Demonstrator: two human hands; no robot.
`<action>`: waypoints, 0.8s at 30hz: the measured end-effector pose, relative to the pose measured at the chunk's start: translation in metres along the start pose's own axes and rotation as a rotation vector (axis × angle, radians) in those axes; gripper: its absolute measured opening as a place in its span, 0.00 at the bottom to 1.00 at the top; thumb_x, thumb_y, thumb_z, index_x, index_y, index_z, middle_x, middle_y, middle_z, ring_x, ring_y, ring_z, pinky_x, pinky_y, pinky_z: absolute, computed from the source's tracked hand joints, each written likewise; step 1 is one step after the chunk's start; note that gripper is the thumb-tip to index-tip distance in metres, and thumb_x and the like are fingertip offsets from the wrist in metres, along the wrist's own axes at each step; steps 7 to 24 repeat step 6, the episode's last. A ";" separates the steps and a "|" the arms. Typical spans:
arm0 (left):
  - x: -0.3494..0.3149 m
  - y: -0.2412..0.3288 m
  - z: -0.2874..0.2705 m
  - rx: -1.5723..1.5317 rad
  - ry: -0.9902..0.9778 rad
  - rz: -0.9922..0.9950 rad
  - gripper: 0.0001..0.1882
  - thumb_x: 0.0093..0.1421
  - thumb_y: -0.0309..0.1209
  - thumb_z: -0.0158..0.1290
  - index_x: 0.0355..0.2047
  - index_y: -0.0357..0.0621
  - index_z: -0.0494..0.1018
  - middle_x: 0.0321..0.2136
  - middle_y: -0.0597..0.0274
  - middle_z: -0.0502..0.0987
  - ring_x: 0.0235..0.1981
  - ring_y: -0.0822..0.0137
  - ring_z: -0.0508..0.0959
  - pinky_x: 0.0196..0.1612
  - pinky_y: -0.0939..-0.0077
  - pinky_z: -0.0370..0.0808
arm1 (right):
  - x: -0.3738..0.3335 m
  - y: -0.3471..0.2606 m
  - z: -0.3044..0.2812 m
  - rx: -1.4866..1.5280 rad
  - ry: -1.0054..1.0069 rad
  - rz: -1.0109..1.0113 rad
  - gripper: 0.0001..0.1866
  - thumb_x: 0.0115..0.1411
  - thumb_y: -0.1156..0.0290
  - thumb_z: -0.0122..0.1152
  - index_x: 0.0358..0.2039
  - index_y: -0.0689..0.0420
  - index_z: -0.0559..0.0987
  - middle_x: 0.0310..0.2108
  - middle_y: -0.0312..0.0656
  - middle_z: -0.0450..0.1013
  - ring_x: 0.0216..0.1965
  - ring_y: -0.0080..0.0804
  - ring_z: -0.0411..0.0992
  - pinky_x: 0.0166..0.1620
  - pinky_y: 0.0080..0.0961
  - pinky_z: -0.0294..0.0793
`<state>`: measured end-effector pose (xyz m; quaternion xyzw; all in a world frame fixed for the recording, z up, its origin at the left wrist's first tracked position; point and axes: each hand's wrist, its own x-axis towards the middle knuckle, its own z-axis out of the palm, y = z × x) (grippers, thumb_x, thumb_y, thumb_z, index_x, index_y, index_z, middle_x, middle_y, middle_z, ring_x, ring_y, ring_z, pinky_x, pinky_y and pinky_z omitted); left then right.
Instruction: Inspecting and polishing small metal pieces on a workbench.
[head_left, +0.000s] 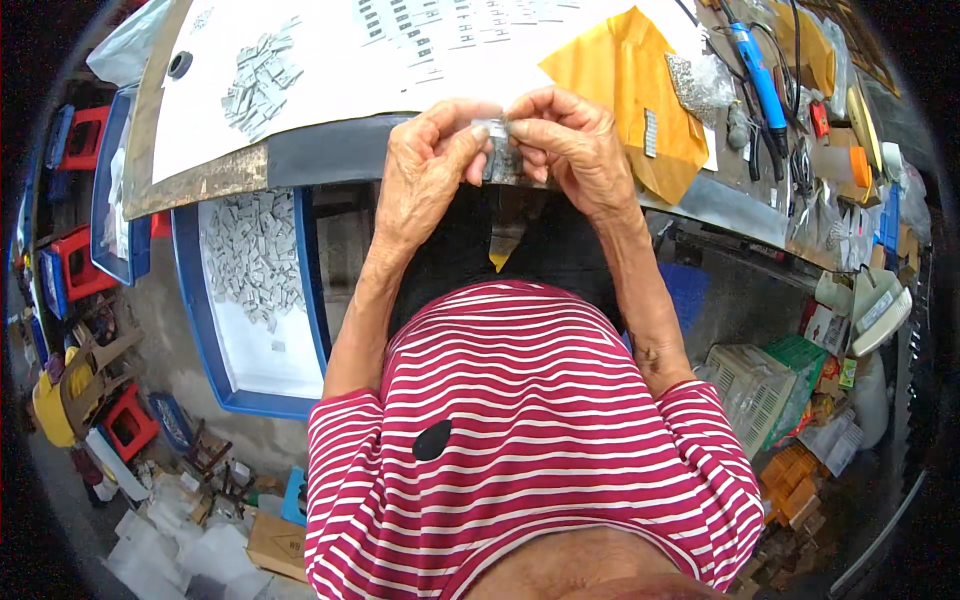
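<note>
At the table's near edge, my left hand [425,165] and my right hand [578,150] meet with fingertips pinched. Between them is a small, flat, grey metal-looking piece [495,128]; its exact kind cannot be made out, and fingers cover part of it. Beyond my hands, white paper [340,100] covers the tabletop. A heap of similar small grey pieces [262,80] lies on it to the left, and rows of pieces [425,45] are laid out farther back. Right of my right hand is a yellow padded envelope [600,70] with a short grey strip [650,133] on it.
Below the table at left, a blue tray [265,402] holds many grey pieces. A blue electric screwdriver [760,75], cables and a clear bag of small parts [700,80] crowd the right side. Red stools [85,138] stand at left; boxes [278,543] clutter the floor.
</note>
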<state>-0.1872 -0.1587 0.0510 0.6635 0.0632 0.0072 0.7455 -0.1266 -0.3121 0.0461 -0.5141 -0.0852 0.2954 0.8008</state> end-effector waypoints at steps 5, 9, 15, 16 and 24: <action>0.005 -0.004 -0.005 -0.055 -0.035 -0.040 0.11 0.57 0.24 0.46 0.40 0.36 0.71 0.21 0.69 0.70 0.18 0.83 0.66 0.22 0.91 0.63 | 0.006 0.004 -0.003 -0.144 0.033 0.026 0.08 0.51 0.77 0.57 0.33 0.65 0.73 0.18 0.36 0.69 0.16 0.16 0.64 0.18 0.12 0.65; 0.007 -0.005 -0.006 -0.058 -0.032 -0.045 0.11 0.57 0.24 0.46 0.40 0.36 0.71 0.21 0.69 0.70 0.18 0.83 0.66 0.22 0.91 0.63 | 0.008 0.004 -0.003 -0.145 0.018 0.033 0.09 0.51 0.77 0.58 0.33 0.65 0.73 0.18 0.36 0.69 0.16 0.16 0.64 0.18 0.12 0.65; 0.007 -0.005 -0.006 -0.058 -0.032 -0.045 0.11 0.57 0.24 0.46 0.40 0.36 0.71 0.21 0.69 0.70 0.18 0.83 0.66 0.22 0.91 0.63 | 0.008 0.004 -0.003 -0.145 0.018 0.033 0.09 0.51 0.77 0.58 0.33 0.65 0.73 0.18 0.36 0.69 0.16 0.16 0.64 0.18 0.12 0.65; 0.007 -0.005 -0.006 -0.058 -0.032 -0.045 0.11 0.57 0.24 0.46 0.40 0.36 0.71 0.21 0.69 0.70 0.18 0.83 0.66 0.22 0.91 0.63 | 0.008 0.004 -0.003 -0.145 0.018 0.033 0.09 0.51 0.77 0.58 0.33 0.65 0.73 0.18 0.36 0.69 0.16 0.16 0.64 0.18 0.12 0.65; 0.007 -0.005 -0.006 -0.058 -0.032 -0.045 0.11 0.57 0.24 0.46 0.40 0.36 0.71 0.21 0.69 0.70 0.18 0.83 0.66 0.22 0.91 0.63 | 0.008 0.004 -0.003 -0.145 0.018 0.033 0.09 0.51 0.77 0.58 0.33 0.65 0.73 0.18 0.36 0.69 0.16 0.16 0.64 0.18 0.12 0.65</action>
